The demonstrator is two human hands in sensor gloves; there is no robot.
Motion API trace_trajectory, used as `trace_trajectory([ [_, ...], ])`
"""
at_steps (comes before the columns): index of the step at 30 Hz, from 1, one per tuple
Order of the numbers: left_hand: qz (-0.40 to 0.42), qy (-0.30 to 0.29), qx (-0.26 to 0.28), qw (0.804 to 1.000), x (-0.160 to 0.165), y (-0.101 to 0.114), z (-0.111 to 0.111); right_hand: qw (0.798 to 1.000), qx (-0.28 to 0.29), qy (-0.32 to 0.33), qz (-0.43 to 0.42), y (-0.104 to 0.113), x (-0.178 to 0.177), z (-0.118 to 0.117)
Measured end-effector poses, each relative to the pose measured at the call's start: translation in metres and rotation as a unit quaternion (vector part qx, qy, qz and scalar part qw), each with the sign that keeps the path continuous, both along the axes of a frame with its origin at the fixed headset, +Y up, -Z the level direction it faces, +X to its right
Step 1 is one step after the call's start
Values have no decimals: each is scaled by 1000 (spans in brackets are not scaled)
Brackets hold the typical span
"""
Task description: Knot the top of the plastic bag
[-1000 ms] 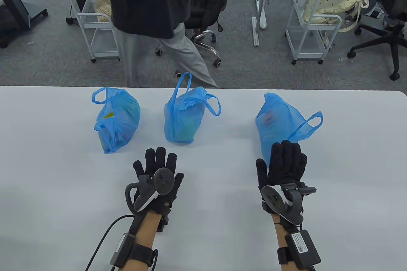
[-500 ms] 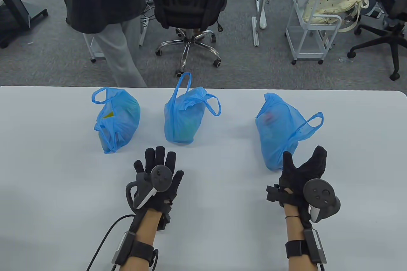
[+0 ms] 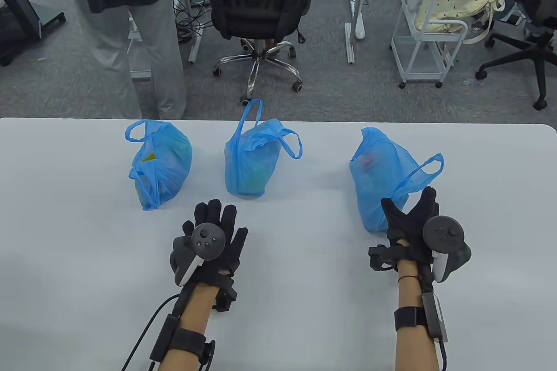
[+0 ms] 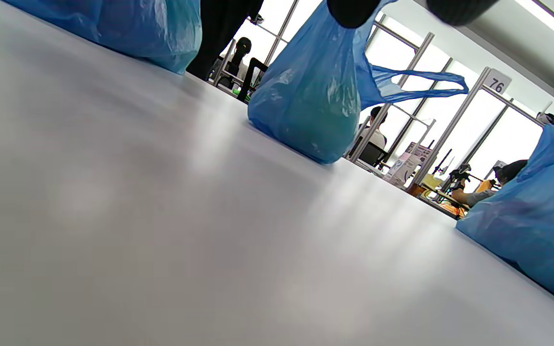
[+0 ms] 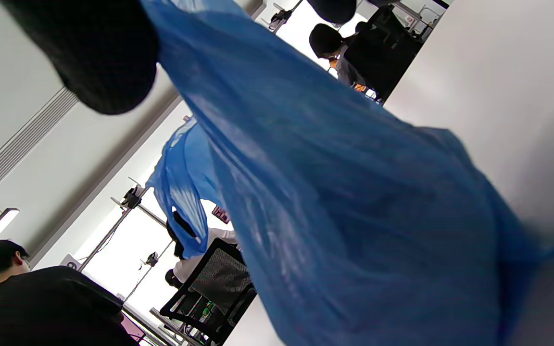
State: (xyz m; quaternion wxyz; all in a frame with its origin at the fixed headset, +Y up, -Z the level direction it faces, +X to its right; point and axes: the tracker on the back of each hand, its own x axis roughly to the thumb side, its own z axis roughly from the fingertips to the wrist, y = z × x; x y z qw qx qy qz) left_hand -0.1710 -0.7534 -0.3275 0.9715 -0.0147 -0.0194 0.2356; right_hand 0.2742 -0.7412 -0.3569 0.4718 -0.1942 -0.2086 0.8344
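Even bright light, blurred wrist views

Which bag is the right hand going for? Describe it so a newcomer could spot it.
On the white table, three blue bags stand in a row. It is the rightmost bag, just beyond the right hand. Unlike the others, it leans, one loop handle trailing off to its right.

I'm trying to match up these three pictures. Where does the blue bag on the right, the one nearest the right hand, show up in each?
Table view: the right bag lies right of centre, just beyond the right hand.
Left wrist view: the same bag is at the right edge.
Right wrist view: it fills the middle, very close.
Shared landmark: the white table, also seen at and.
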Motion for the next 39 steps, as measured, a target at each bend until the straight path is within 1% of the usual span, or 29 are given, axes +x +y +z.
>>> trace_trajectory([
  [1, -8, -6, 0, 1000, 4, 0, 1, 1000, 6, -8, -15, -1, 0, -3],
  [3, -49, -21, 4, 999, 13, -2, 1, 996, 44, -53, -56, 1, 4, -11],
  [4, -55, -27, -3, 998, 15, -2, -1, 995, 48, -66, -65, 4, 4, -12],
  [5, -47, -31, -9, 998, 16, -3, -1, 994, 52, -75, -63, 6, 5, -13],
  [8, -22, -28, -5, 999, 14, -5, -3, 994, 60, -93, -11, 16, 4, -11],
  [10, -18, -30, -4, 999, 11, -6, -3, 993, 75, -92, -5, 18, 3, -7],
  [12, -12, -31, 9, 999, 7, -3, -3, 991, 108, -83, -13, 19, -1, -2],
  [14, 5, -30, 16, 999, 4, 0, -2, 990, 113, -77, -17, 19, -4, 7],
  [16, 23, -24, 20, 999, 0, 0, -2, 990, 124, -60, -41, 21, -9, 16],
  [18, 35, -22, 21, 999, -3, -2, -1, 986, 144, -55, -60, 27, -16, 27],
  [19, 39, -23, 23, 999, -5, -2, -1, 987, 140, -49, -63, 30, -19, 31],
  [21, 40, -24, 30, 998, -7, -1, 0, 983, 166, -34, -66, 41, -28, 43],
  [23, 37, -25, 39, 998, -7, 3, 2, 983, 179, -13, -47, 53, -38, 54],
  [25, 33, -27, 49, 998, -6, 6, 3, 979, 198, 12, -49, 60, -50, 65],
  [29, 29, -33, 58, 997, -4, 10, 6, 970, 227, 66, -60, 61, -73, 82],
  [30, 30, -32, 64, 997, -4, 12, 7, 965, 235, 93, -67, 58, -80, 85],
  [32, 34, -31, 72, 996, -6, 14, 8, 961, 230, 139, -70, 60, -90, 89],
  [33, 40, -31, 76, 996, -7, 15, 9, 956, 237, 163, -61, 65, -93, 92],
  [34, 44, -31, 77, 996, -8, 15, 9, 952, 246, 173, -54, 69, -95, 94],
  [36, 50, -32, 76, 995, -10, 15, 9, 940, 263, 209, -59, 78, -101, 99],
  [39, 51, -35, 73, 995, -11, 12, 8, 925, 274, 253, -73, 84, -110, 104],
])
